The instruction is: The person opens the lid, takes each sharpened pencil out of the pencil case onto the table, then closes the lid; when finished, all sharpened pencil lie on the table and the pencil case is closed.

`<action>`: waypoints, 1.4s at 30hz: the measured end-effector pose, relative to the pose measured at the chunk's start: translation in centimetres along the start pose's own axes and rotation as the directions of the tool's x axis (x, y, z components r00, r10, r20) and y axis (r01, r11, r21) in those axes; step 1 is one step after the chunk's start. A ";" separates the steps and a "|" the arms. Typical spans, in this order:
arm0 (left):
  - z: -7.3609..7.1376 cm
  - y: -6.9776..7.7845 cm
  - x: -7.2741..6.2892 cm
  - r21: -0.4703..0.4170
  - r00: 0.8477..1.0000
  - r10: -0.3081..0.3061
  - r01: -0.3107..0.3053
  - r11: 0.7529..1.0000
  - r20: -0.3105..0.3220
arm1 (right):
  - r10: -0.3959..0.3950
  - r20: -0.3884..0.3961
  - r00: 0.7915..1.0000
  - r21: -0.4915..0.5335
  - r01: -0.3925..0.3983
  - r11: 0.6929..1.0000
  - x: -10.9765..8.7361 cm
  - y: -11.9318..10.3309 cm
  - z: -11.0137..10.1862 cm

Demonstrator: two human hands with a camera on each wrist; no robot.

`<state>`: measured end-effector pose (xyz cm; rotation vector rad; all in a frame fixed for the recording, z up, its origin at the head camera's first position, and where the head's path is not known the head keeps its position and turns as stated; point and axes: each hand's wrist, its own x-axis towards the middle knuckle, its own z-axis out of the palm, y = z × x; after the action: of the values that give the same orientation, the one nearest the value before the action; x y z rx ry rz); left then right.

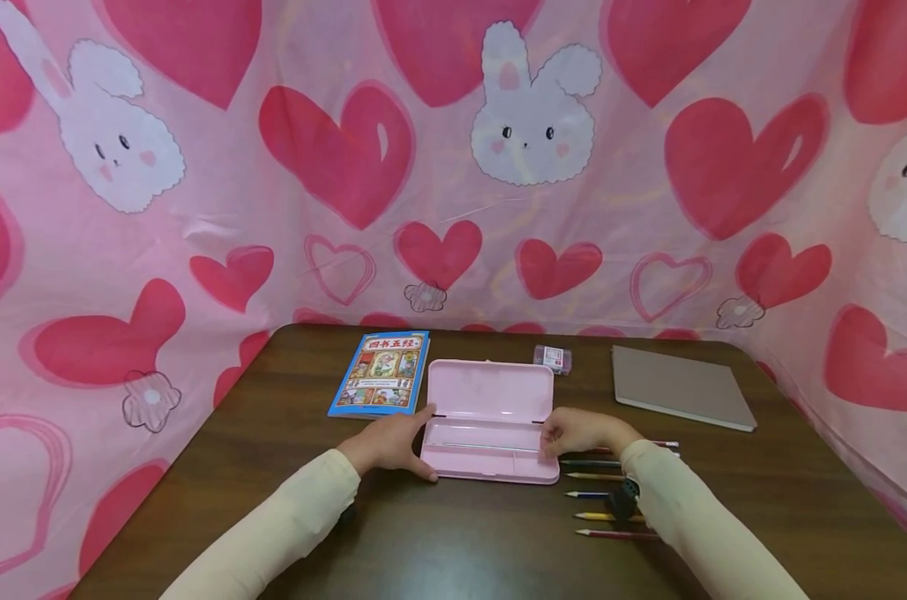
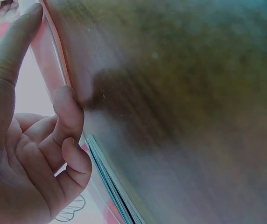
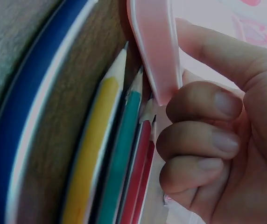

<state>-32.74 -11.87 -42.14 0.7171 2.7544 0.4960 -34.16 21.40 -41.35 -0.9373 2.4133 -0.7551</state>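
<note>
A pink pencil case (image 1: 491, 464) lies with its lid (image 1: 491, 390) raised at the back. Inside, a thin pale strip (image 1: 483, 447) runs lengthwise; whether it is a divider or a clear ruler is unclear. My left hand (image 1: 384, 442) holds the case's left end, thumb at the front corner and fingers toward the back. In the left wrist view its lower fingers (image 2: 73, 161) are bent. At the right end, my right hand (image 1: 584, 431) has curled fingers, the fingertips reaching inside the rim by the strip's end. Its index tip is hidden behind the case wall (image 3: 156, 51) in the right wrist view.
Several pencils (image 1: 596, 476) lie side by side right of the case, partly under the right forearm. A blue comic-style book (image 1: 382, 375) is at the back left. Behind the case sits a small clear box (image 1: 553, 360). A grey-brown notebook (image 1: 678, 387) lies back right.
</note>
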 end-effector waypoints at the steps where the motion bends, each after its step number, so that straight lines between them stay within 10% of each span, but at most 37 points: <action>1: 0.0 0.0 0.0 0.002 1.000 0.001 -0.001 1.000 0.001 | 0.001 0.006 1.000 0.000 -0.001 1.000 0.0 0.0 0.0; 10: 0.0 0.1 0.1 0.001 1.000 0.007 -0.007 1.000 0.005 | -0.045 -0.120 0.992 0.057 0.052 0.997 -0.5 0.3 0.0; 21: -0.1 0.0 0.1 -0.011 1.000 0.005 -0.005 1.000 0.007 | 0.049 -0.388 0.920 0.027 -0.041 0.999 -2.1 1.0 -0.1; 42: 0.0 -0.3 0.2 -0.018 1.000 0.009 -0.009 1.000 0.005 | 0.166 -0.497 0.852 0.105 -0.131 0.986 -10.1 1.6 -1.0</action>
<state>-33.00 -11.97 -42.31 0.7261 2.7393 0.5189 -28.70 29.89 -39.59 -0.5594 2.8405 -1.1306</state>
